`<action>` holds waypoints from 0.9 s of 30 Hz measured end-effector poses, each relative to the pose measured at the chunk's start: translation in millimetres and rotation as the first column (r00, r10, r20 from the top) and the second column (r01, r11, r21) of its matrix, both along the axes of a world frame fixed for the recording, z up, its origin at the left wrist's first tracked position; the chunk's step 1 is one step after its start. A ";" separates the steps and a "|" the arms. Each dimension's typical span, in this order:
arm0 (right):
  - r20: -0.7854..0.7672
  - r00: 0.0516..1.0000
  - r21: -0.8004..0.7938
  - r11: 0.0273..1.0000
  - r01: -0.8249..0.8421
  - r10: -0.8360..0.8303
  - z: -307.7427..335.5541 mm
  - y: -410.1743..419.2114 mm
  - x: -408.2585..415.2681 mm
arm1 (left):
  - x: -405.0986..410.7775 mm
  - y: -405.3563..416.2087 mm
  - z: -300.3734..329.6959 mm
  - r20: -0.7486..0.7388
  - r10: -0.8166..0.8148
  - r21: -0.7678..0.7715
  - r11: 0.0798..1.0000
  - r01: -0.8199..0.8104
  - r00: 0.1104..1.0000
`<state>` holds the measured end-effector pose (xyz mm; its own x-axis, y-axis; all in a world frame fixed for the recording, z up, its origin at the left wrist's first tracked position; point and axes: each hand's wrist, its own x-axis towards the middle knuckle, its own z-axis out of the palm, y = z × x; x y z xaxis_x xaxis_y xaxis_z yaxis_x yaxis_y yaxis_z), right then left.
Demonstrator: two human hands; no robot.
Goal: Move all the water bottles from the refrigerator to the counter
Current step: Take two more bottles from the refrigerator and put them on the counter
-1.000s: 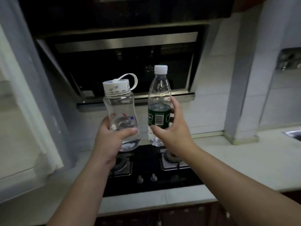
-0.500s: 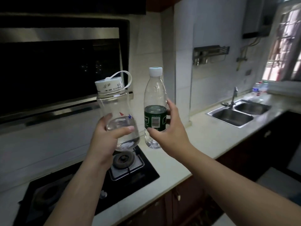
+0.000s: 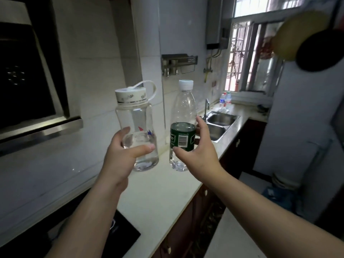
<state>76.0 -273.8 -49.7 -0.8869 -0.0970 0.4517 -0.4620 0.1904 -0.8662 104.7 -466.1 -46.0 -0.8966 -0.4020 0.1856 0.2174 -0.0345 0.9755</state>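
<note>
Above counter (image 3: pixel 160 190): left hand (image 3: pixel 121 157) grip round tumbler (image 3: pixel 136 127); right hand (image 3: pixel 197 153) round bottle (image 3: pixel 183 127), fingers apparently hidden.

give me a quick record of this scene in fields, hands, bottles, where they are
left hand: left hand holds the wide bottle, thumb across its front
right hand: right hand holds the slim bottle at its green label
wide bottle: clear, white lid with a loop strap, a little water at the bottom
slim bottle: clear, white cap, upright
bottle position: both held side by side, apart, above the counter, not set down yet
surroundings: sink further along the counter, small bottles by the window, stove at lower left
</note>
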 end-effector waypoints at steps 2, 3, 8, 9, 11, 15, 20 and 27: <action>0.006 0.999 0.022 0.998 0.053 -0.053 0.6 1.2 -13.8 | -25.1 1.2 -2.1 -0.001 -0.058 -0.004 0.998 0.058 0.998; 0.004 0.997 0.034 0.996 0.078 -0.078 1.2 1.7 -21.2 | -37.8 2.6 -3.3 0.006 -0.082 -0.013 0.997 0.082 0.997; -0.039 0.975 0.084 0.972 0.220 -0.217 6.3 10.2 -51.4 | -90.2 13.6 -3.0 0.017 -0.199 -0.050 0.979 0.199 0.980; -0.039 0.971 0.082 0.967 0.240 -0.237 5.4 13.8 -56.3 | -97.9 16.6 -2.7 0.019 -0.221 -0.053 0.974 0.222 0.975; -0.038 0.962 0.079 0.959 0.274 -0.271 5.3 20.8 -62.8 | -111.5 22.4 -3.8 0.022 -0.253 -0.045 0.966 0.254 0.967; -0.044 0.937 0.088 0.933 0.349 -0.346 5.6 36.2 -76.8 | -138.9 39.6 -4.0 0.022 -0.316 -0.045 0.948 0.316 0.949; -0.042 0.911 0.078 0.908 0.412 -0.409 1.1 67.8 -95.4 | -171.0 70.6 -6.9 -0.001 -0.383 -0.035 0.923 0.382 0.924; -0.009 0.889 0.050 0.887 0.459 -0.459 -16.2 127.8 -137.2 | -219.5 129.9 -23.8 0.035 -0.446 -0.074 0.891 0.447 0.895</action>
<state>-61.2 -146.0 -65.8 -0.8394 0.2989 0.4539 -0.3100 0.4226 -0.8516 -114.8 -336.2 -69.9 -0.9815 0.0564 0.1830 0.1804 -0.0478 0.9824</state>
